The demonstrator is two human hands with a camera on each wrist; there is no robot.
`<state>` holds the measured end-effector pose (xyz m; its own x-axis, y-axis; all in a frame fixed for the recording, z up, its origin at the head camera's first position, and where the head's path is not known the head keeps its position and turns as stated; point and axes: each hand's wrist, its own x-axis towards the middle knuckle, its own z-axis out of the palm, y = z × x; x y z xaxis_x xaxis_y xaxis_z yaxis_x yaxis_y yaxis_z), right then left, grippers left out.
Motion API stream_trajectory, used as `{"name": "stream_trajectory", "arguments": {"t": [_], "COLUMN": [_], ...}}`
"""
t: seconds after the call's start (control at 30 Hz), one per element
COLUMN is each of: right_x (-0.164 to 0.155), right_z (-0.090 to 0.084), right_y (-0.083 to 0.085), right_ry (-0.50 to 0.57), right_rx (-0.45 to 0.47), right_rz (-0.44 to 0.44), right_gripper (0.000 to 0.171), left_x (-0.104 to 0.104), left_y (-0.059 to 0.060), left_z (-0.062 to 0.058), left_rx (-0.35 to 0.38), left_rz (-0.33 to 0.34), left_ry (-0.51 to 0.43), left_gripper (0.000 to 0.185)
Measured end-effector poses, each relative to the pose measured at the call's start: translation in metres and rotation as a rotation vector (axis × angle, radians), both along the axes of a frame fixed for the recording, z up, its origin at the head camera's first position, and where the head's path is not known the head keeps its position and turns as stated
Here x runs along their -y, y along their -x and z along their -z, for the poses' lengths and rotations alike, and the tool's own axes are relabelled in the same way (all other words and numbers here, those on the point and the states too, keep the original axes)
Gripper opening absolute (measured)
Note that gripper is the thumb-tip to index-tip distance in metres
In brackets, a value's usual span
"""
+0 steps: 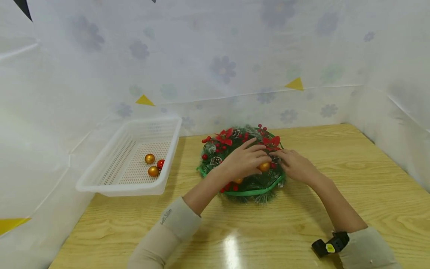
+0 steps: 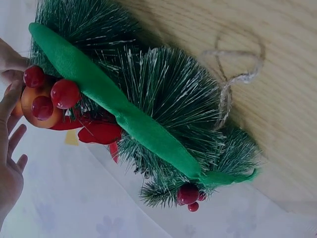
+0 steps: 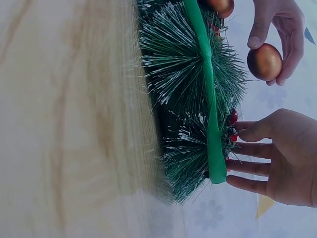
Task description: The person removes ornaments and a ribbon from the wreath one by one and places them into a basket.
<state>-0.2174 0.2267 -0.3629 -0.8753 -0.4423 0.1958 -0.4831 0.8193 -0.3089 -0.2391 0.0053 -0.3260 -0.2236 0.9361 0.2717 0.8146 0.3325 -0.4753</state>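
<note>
A round green wreath (image 1: 248, 186) with red poinsettias, berries and pinecones lies on the wooden table. My left hand (image 1: 243, 160) is over its middle, pinching a gold ball (image 3: 267, 63) between thumb and fingers. In the right wrist view that ball stands off the needles. At the wreath's right side is my right hand (image 1: 299, 166), its fingers (image 3: 252, 167) extended against the berries and edge. A second gold ball (image 1: 238, 181) sits among the front berries, partly behind my left wrist. Green ribbon (image 3: 210, 99) runs round the wreath's rim.
To the left, a white perforated plastic basket (image 1: 134, 188) contains two gold balls (image 1: 149, 158) and a red ball (image 1: 161, 164). A twine loop (image 2: 242, 77) sticks out from the wreath's underside. A pale flowered sheet (image 1: 215, 71) surrounds the table (image 1: 336, 157) at back and sides.
</note>
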Motion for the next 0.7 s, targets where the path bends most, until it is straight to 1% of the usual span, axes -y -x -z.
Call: {"name": "stream_trajectory", "arguments": {"t": [0.1,0.3,0.43,0.57,0.7], "right_x": [0.000,0.000,0.000,-0.001,0.000], "right_z": [-0.001,-0.001,-0.001,-0.001,-0.002], "right_y": [0.000,-0.001,-0.001,0.000,0.002], "right_ry": [-0.004,-0.001,0.011,0.013,0.002], "right_rx": [0.005,0.005,-0.010,-0.017,-0.019], "right_rz": [0.002,-0.004,-0.017,-0.027,-0.031], "right_gripper": [0.034,0.034,0.035,0.036,0.036], "left_x": [0.001,0.003,0.006,0.010,0.018], "left_y": [0.002,0.006,0.009,0.011,0.013], "left_z": [-0.003,-0.009,-0.012,-0.017,-0.024], "left_rx": [-0.004,0.032,0.044,0.032,0.010], "left_rz": [0.005,-0.014,0.002,0.008,-0.023], "left_ry": [-0.022,-0.056,-0.111,-0.136,-0.126], "left_gripper": [0.046,0.048,0.045,0.043,0.042]}}
